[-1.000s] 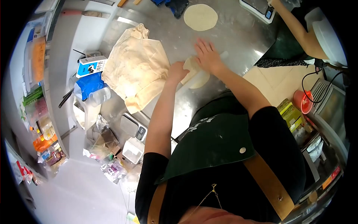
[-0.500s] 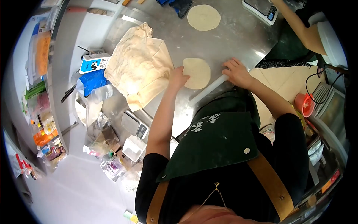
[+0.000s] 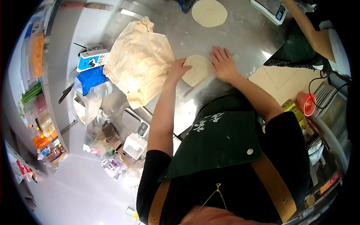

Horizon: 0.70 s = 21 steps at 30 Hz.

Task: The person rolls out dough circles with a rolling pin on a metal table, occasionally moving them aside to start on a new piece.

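Just past the green apron [image 3: 217, 146], works on the bare metal of the counter [image 3: 243, 35], with a pale rolling pin [image 3: 198, 87] set slantwise over the near rim of a round sheet of dough [image 3: 195, 69]; lays the right hand [image 3: 224, 66] at the pin's right end, palm down, fingers straight and fanned wide; sets the left hand [image 3: 179, 70] at the sheet's left edge, thumb stretched out over the rim, fingers half curled; cannot tell from this angle whether pinching the dough or merely touching it. To roll well, press evenly along the pin with the flat of the palm rather than the fingertips; work in short strokes, easing off toward the rim; turn the sheet a little between strokes by its left edge, so as to even the thickness and round the outline; lift rather than tug, to lessen the likely risk of stretching or tearing. Beside the left hand, mind the rumpled cream cloth [image 3: 138, 63]; avoid catching its edge under dough or pin. Farther across the counter, see a second round sheet [image 3: 209, 13], flat and well apart from the first; use it as a handy measure of shape. Toward the far right, note a scale [image 3: 267, 9] and, just beside it, a co-worker's forearm [image 3: 305, 28]; roll well short of both.
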{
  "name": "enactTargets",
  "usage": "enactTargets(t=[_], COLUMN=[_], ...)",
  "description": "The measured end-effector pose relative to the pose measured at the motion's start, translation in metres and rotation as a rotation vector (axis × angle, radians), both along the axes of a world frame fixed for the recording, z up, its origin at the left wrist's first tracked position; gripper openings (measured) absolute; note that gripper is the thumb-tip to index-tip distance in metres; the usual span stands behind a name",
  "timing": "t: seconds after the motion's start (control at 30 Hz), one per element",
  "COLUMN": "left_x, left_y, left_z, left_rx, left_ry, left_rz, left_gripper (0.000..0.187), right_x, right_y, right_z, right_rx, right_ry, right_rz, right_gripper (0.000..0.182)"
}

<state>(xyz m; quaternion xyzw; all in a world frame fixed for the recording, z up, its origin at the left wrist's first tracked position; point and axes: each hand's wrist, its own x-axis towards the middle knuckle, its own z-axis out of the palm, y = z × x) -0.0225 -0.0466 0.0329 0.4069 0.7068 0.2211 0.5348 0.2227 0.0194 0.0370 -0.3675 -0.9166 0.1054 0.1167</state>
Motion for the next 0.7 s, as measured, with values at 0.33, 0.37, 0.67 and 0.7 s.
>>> enactTargets(t=[0.33, 0.37, 0.67, 0.7], left_x=[0.023, 0.037, 0.063, 0.054], left_y=[0.002, -0.001, -0.013, -0.017], left_z=[0.019, 0.031, 0.097, 0.066], left_rx=[0.110, 0.099, 0.060, 0.085], left_ry=[0.459, 0.557, 0.129, 0.215], left_rz=[-0.383, -0.381, 0.094, 0.031], left_gripper=[0.024, 0.022, 0.026, 0.028], right_x=[0.026, 0.042, 0.103, 0.099], right_y=[-0.016, -0.021, -0.012, -0.009], right_z=[0.003, 0.005, 0.040, 0.042], right_rx=[-0.060, -0.085, -0.176, -0.184], right_ry=[0.080, 0.088, 0.078, 0.081], right_rz=[0.096, 0.156, 0.284, 0.275], right_gripper=[0.042, 0.039, 0.031, 0.031])
